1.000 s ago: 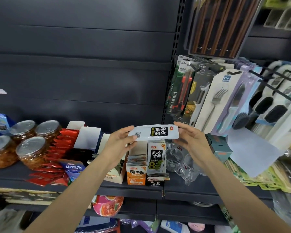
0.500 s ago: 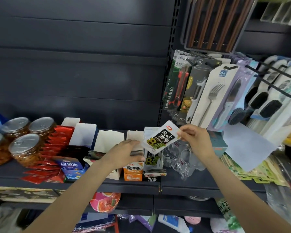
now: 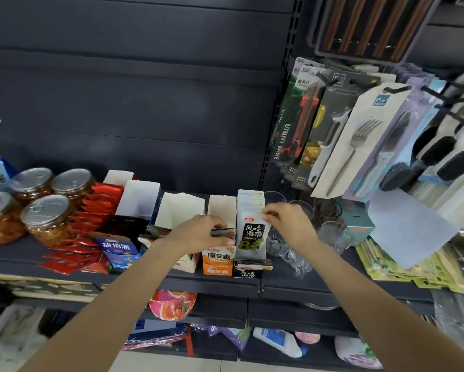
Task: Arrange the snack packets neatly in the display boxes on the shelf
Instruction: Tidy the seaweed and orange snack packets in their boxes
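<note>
right hand (image 3: 287,224) pinching kelp packet (image 3: 253,234) top – left hand (image 3: 201,233) grip on packets in orange box (image 3: 216,260).

This is a shop, a small general store by its stock. A dark metal shelf (image 3: 252,284) with a slotted upright and dark back panels carries goods set out for sale. Left of the right hand's grip (image 3: 284,221), open cardboard display boxes (image 3: 181,210) hold rows of snack packets (image 3: 252,234), and further left stand sealed jars (image 3: 48,218) with pull-tab lids. Up and to the right of that grip, carded utility knives (image 3: 296,122), forks (image 3: 359,146) and brushes (image 3: 440,154) hang on hooks. More packaged goods fill the lower shelf below.
</note>
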